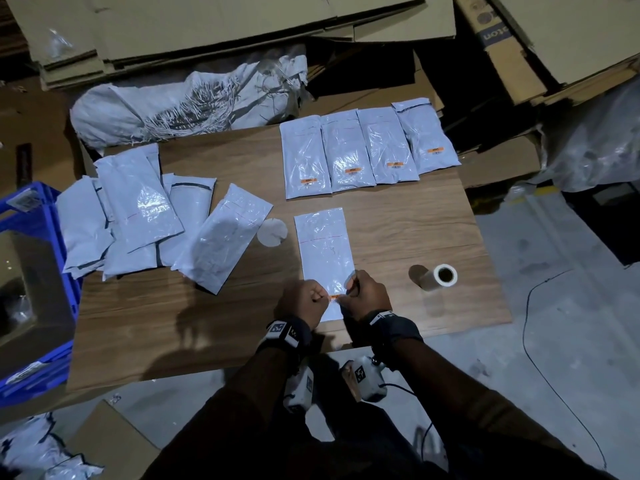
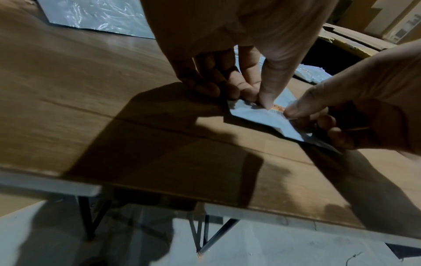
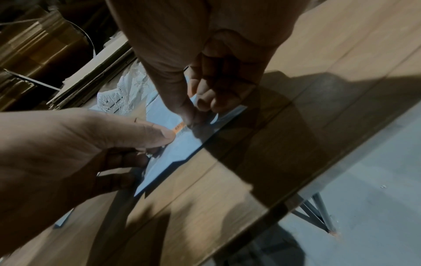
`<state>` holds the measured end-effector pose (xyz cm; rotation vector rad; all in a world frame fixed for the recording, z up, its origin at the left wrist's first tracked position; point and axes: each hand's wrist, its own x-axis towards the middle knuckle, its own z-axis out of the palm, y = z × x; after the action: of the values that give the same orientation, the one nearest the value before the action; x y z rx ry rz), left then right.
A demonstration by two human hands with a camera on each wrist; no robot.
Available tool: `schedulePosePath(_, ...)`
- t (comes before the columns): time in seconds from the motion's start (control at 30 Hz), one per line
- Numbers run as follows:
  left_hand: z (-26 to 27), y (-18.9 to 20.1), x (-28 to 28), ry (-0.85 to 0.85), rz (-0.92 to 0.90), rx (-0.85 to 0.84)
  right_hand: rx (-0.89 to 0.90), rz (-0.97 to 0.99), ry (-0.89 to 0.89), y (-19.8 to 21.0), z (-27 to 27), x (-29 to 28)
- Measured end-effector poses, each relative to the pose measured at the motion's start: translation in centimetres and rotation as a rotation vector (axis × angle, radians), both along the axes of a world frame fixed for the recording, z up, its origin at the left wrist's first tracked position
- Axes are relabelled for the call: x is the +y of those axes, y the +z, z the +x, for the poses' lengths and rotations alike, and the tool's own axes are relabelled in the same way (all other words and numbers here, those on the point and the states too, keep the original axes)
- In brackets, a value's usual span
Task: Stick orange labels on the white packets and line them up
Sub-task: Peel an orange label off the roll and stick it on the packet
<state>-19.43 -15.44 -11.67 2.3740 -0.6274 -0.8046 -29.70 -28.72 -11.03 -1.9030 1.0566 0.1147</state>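
I stand at a wood-grain table point(image 1: 415, 237) whose top rests on thin dark metal legs point(image 2: 205, 234). Under it runs a grey concrete floor point(image 1: 554, 289), scuffed and stained, with a thin black cable point(image 1: 530, 341) snaking across it to my right. Behind the table, flattened cardboard sheets point(image 1: 242, 26) and boxes are stacked in heaps. A frayed woven sack point(image 1: 180, 102) slumps against the table's far left corner. To my left sits a blue plastic crate point(image 1: 38, 299). The light is dim and comes from overhead, throwing hard dark shadows over the near edge of the table.
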Motion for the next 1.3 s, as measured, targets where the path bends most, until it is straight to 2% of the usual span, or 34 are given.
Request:
schedulePosePath(0.2,0.1,-0.4,0.1,0.082,0.005,0.028,0.098,-0.038,0.022,0.2,0.3,0.2)
schedulePosePath(0.33,0.5,-0.5,0.3,0.124,0.005,0.030,0.086,-0.036,0.015,-0.1,-0.1,0.1)
schedulePosePath(0.5,0.7,-0.8,0.6,0.122,-0.026,0.051,0.043,-0.029,0.001,-0.1,-0.5,0.2)
schedulePosePath(0.67,0.5,-0.9,0.7,0.101,-0.039,0.022,0.104,-0.069,0.031,-0.3,-0.1,0.1)
schedulePosePath(0.93,0.7,-0.4,1.3,0.095,-0.044,0.024,0.057,0.002,-0.065,-0.2,-0.7,-0.5)
schedulePosePath(1.07,1.2,0.8,1.4,0.153,-0.070,-0.015,0.003,-0.008,-0.097,-0.4,-1.0,-1.0)
schedulePosePath(1.23,1.5,0.9,1.2,0.179,-0.131,0.072,-0.103,-0.012,-0.168,-0.2,0.0,-0.6)
schedulePosePath(1.3,1.9,0.6,1.4,0.212,-0.148,0.153,-0.121,0.052,-0.228,0.6,0.4,-0.2)
